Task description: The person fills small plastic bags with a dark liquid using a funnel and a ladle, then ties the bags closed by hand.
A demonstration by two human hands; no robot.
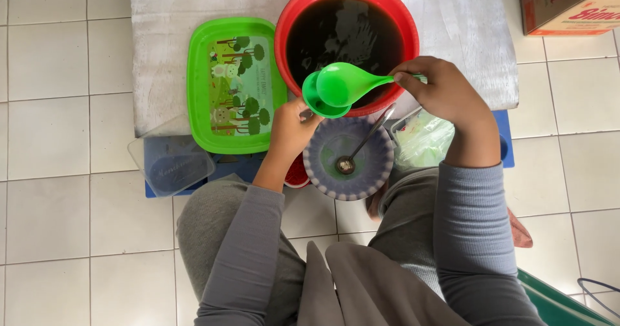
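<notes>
green tray (200, 81), cardboard box (568, 3), clear lid (169, 164)

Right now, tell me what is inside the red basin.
The red basin holds dark, almost black liquid nearly to the rim. The right hand holds a green ladle over its near edge, covering part of the surface. Nothing beneath the opaque liquid can be seen.

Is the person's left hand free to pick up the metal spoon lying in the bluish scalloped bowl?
Probably not right away. The left hand is holding a small green cup at the red basin's rim. The metal spoon lies uncovered in the bluish scalloped bowl close beside it, so only the cup hinders.
</notes>
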